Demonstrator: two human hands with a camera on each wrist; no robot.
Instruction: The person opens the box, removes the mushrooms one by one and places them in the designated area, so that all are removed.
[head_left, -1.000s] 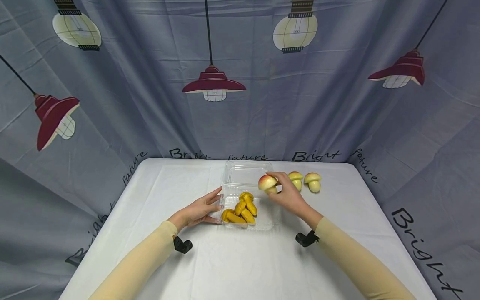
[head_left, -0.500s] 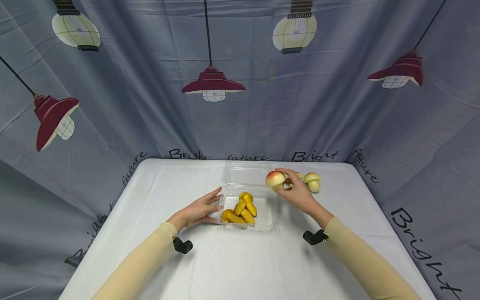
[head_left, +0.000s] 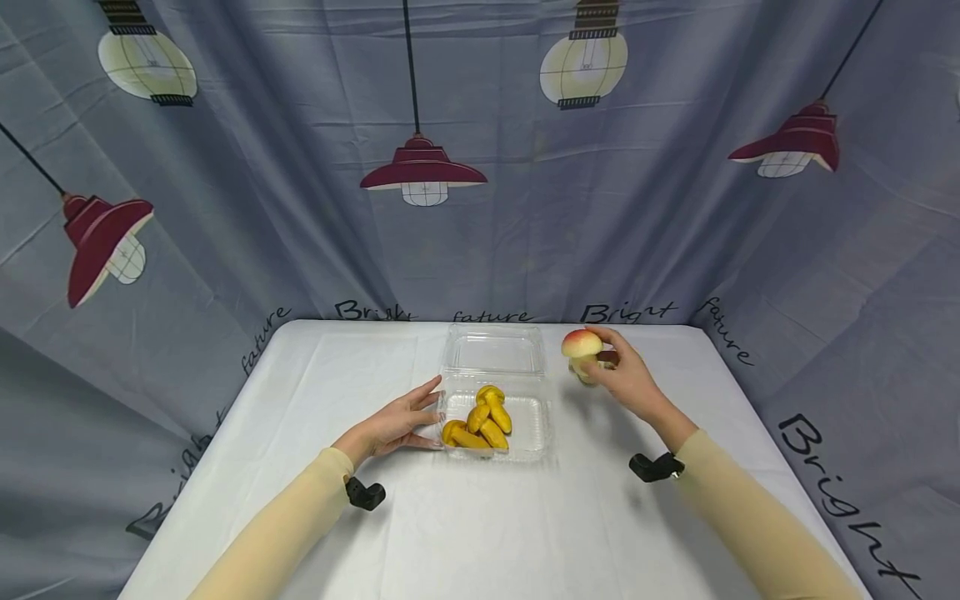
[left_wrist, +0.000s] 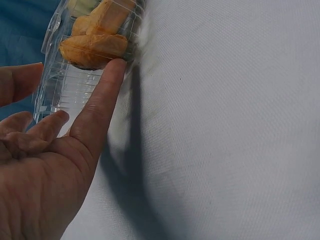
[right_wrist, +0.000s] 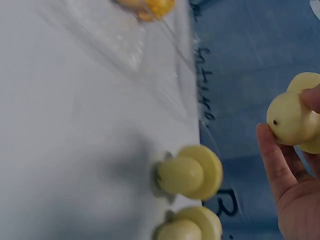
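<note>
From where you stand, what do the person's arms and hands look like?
The left sleeve and right sleeve are long, plain and pale yellow. A small, bent black device sits at the left wrist, a similar one at the right. The left hand and right hand are ungloved.

On the grey-blue curtain (head_left: 517, 242) we see a printed middle red lamp (head_left: 423, 175). Up to its left is one pale bulb (head_left: 147, 67); up to its right, another pale bulb (head_left: 583, 68). Lower and well to its left we find a tilted red lamp (head_left: 101, 237), and far to its right a third red lamp (head_left: 797, 135). Below it we read black lettering (head_left: 628, 313), "Bright" and "fature", above the white-covered table (head_left: 495, 533).
</note>
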